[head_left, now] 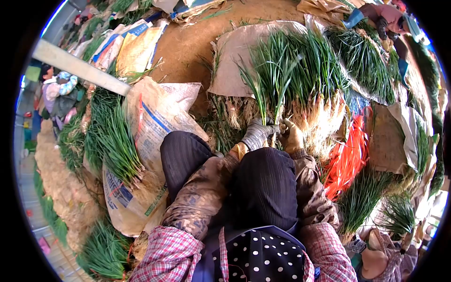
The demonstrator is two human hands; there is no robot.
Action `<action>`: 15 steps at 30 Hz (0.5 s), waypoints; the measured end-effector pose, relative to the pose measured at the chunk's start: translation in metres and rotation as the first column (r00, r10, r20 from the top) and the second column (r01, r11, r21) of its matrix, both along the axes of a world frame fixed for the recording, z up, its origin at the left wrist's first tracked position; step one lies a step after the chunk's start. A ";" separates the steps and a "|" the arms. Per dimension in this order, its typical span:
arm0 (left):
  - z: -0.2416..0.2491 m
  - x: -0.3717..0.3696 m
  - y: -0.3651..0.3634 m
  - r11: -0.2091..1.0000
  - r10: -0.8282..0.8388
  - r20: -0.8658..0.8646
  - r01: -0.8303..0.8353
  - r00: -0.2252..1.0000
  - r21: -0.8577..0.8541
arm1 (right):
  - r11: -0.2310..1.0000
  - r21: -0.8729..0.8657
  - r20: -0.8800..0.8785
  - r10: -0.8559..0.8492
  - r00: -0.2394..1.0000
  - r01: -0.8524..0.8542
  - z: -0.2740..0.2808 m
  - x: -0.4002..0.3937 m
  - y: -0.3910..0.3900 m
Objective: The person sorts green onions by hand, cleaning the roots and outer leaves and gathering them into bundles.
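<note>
My left hand (258,133), in a grey glove, is closed round the lower stems of a few green leafy plants (264,96), which stand up from it with leaves fanned out. Just right of it, my right hand (292,135), in a tan glove, has its fingers bent near the stem bases; what it pinches, if anything, is too small to make out. Beyond both hands lies a large pile of green plants (300,66) with pale roots (319,122), resting on a light sack (232,56).
Red plastic strips (348,157) lie to the right. A printed sack (157,113) and a plant bundle (117,145) are at the left, near a pale beam (82,68). Other people appear at upper left (56,91), upper right (387,19) and lower right (383,258).
</note>
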State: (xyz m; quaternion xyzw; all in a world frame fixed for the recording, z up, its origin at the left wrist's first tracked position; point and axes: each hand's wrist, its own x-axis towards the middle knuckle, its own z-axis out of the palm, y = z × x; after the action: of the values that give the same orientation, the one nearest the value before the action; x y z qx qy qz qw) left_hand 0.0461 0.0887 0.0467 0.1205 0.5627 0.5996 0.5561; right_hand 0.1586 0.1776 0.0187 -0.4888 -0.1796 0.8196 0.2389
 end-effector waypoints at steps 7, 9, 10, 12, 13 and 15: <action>-0.024 0.004 -0.002 0.988 -0.130 -0.128 0.118 0.983 -0.097 | 0.871 0.349 0.090 0.337 0.937 -0.346 -0.005 -0.011 0.010; -0.001 0.006 -0.004 0.979 -0.122 -0.185 0.088 0.975 -0.186 | 0.900 0.313 0.259 0.227 0.939 -0.304 -0.020 -0.019 0.012; -0.002 0.005 -0.004 0.964 -0.127 -0.240 0.063 0.962 -0.257 | 0.790 0.505 0.317 0.205 0.926 -0.347 -0.037 -0.020 0.010; 0.003 0.000 -0.006 0.963 -0.119 -0.273 0.044 0.955 -0.264 | 0.212 0.431 0.893 0.042 0.449 -0.877 -0.013 -0.005 -0.001; 0.002 0.000 -0.007 0.969 -0.075 -0.300 -0.001 0.951 -0.246 | 0.105 0.161 0.986 0.018 0.164 -0.981 -0.035 0.002 -0.005; -0.008 -0.002 -0.004 0.977 0.030 -0.212 -0.074 0.977 -0.199 | -0.205 0.185 0.979 0.125 0.162 -0.961 -0.082 0.042 -0.016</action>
State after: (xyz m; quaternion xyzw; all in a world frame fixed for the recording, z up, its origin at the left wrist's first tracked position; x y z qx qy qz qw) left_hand 0.0440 0.0847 0.0388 0.1093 0.6798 0.5367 0.4878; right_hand 0.2009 0.1612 -0.0634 -0.3221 -0.9035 0.2634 -0.1032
